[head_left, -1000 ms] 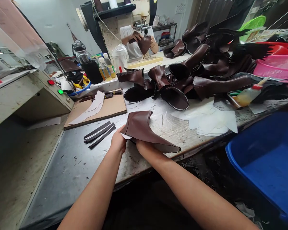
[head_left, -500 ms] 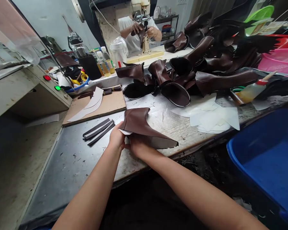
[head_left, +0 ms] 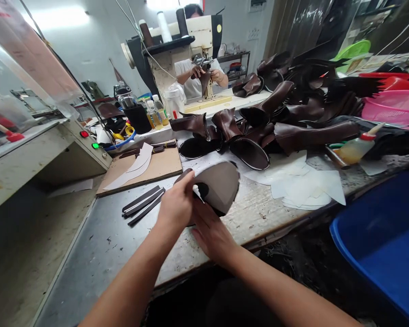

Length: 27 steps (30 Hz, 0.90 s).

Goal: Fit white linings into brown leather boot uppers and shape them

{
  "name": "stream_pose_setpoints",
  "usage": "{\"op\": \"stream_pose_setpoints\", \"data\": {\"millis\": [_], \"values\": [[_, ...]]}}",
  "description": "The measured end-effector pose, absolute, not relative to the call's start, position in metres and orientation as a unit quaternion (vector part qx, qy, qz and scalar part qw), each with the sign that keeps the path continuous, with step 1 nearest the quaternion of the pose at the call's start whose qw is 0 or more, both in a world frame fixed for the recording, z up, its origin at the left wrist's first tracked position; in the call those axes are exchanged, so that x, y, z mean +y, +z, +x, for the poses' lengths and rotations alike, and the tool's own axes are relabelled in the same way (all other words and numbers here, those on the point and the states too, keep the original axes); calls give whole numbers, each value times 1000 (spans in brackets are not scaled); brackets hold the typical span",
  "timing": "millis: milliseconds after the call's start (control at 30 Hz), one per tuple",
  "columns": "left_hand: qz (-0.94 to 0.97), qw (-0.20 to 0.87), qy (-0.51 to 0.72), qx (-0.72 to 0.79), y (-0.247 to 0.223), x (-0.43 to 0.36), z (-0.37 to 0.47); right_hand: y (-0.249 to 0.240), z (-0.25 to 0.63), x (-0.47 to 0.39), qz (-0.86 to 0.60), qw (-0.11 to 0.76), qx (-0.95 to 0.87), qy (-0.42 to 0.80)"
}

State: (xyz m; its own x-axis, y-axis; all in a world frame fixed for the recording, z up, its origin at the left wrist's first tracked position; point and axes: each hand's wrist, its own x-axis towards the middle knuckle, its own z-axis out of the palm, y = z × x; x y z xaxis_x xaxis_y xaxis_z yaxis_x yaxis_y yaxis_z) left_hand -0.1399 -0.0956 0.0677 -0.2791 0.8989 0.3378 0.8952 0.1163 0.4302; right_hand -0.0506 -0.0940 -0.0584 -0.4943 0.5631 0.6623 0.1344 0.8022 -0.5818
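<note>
A brown leather boot upper (head_left: 223,184) is held just above the metal worktable, its greyish lining side facing me. My left hand (head_left: 177,200) is closed on its left end, fingers over the leather. Lower down, my right hand (head_left: 213,234) presses against the underside, and its fingertips are partly hidden by the upper. A small white edge (head_left: 198,193) shows between the hands; I cannot tell whether it is paper or lining. Dark strips (head_left: 143,206) lie on the table left of my left hand.
Brown boot uppers (head_left: 248,152) are heaped behind my hands. White sheets (head_left: 306,186) and a glue bottle (head_left: 359,147) lie to the right, above a blue tub (head_left: 381,236). A board (head_left: 167,163) holds white pattern pieces. Beyond, a person works at a sewing machine (head_left: 207,34).
The boot upper has been turned from its brown outer side to its lining side. My right hand has come out from beneath it and shows more. The view has tilted up.
</note>
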Motion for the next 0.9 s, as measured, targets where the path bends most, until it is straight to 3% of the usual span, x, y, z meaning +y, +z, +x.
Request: {"op": "stream_pose_setpoints", "data": {"millis": [100, 200, 367, 433, 500, 567, 633, 700, 800, 900], "values": [[477, 46, 488, 730, 59, -122, -155, -71, -21, -114, -261, 496, -768, 310], [353, 123, 641, 670, 34, -146, -148, -74, -26, -109, -376, 467, -654, 461], [256, 154, 702, 647, -5, -175, -141, -57, -68, -56, -374, 410, -655, 512], [206, 175, 701, 660, -13, -191, -152, -53, -77, -41, -375, 385, -665, 518], [164, 274, 642, 697, -18, -212, -163, -52, -80, -37, -377, 367, -673, 520], [175, 424, 506, 730, -18, -232, -165, -55, -82, -39, -383, 360, -678, 514], [245, 489, 372, 750, -13, -244, -157, -59, -82, -44, -391, 356, -680, 507], [354, 375, 349, 782, -6, -239, -146, -63, -83, -49, -395, 353, -681, 506], [455, 80, 360, 810, -3, -204, -140, -69, -83, -51, -393, 350, -679, 512], [433, 46, 248, 866, -7, -159, -149, -73, -81, -52, -389, 348, -678, 518]]}}
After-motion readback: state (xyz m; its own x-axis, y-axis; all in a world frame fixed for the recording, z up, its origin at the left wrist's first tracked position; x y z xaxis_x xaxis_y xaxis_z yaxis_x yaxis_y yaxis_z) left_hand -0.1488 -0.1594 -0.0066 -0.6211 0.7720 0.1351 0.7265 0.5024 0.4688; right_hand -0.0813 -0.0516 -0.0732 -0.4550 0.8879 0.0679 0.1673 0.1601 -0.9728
